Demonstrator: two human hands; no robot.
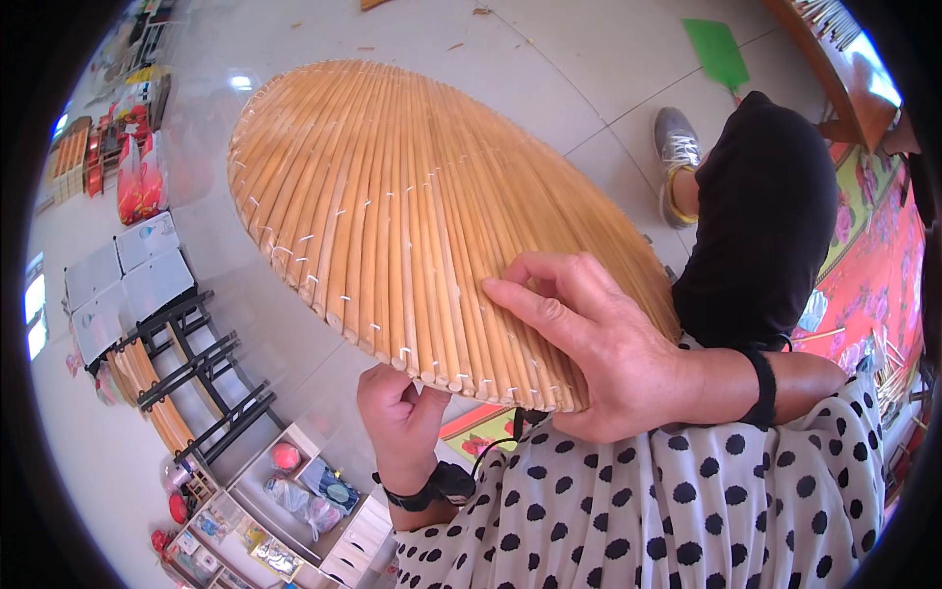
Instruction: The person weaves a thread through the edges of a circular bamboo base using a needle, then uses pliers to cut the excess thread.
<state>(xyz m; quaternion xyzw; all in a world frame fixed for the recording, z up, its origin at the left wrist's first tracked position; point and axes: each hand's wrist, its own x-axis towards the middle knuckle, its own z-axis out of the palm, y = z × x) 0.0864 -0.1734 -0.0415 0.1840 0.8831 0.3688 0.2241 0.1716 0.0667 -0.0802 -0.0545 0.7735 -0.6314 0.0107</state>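
A large round mat of pale brown stalks (392,206), laid side by side and sewn with short white stitches, slants across the middle. My right hand (618,353) rests over its near right part. Its thumb and forefinger close together just above the stalks; anything between them is too small to make out. My left hand (400,417) is below the near left rim, fingers curled in and thumb against the rim's underside. What it grips there is hidden. Cut stalk ends line the near rim.
My leg in black trousers (760,226) is beyond the mat on the right, near a green paddle-shaped thing (716,54). Loose stalks lie on a red flowered cloth (873,285). A black rack (201,378) and an open white cabinet (294,501) stand left.
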